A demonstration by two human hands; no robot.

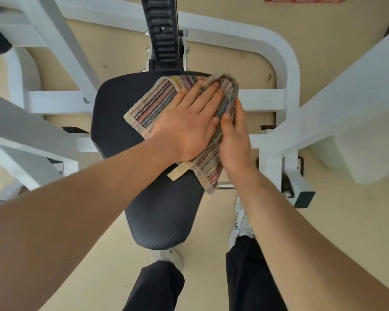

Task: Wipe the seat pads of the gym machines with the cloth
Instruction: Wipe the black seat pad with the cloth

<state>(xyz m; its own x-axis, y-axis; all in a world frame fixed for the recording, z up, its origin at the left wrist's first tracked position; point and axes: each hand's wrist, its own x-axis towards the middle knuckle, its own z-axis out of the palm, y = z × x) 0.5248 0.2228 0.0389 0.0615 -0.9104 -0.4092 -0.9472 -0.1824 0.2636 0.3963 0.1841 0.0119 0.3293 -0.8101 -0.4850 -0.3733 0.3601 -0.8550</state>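
Note:
A black seat pad (pixel 126 122) of a white gym machine fills the middle of the view, wide at the far end and narrow toward me. A striped, multicoloured cloth (pixel 148 106) lies over its far right part and hangs off the right edge. My left hand (pixel 186 122) presses flat on the cloth, fingers straight and pointing away. My right hand (pixel 234 140) lies along the cloth's right edge, thumb on top and fingers around the side of the pad, where they are partly hidden.
White frame tubes (pixel 290 70) of the machine ring the seat on the left, right and far side. A black ribbed adjustment post (pixel 164 34) rises behind the pad. My legs and white shoes (pixel 240 223) stand on the beige floor below.

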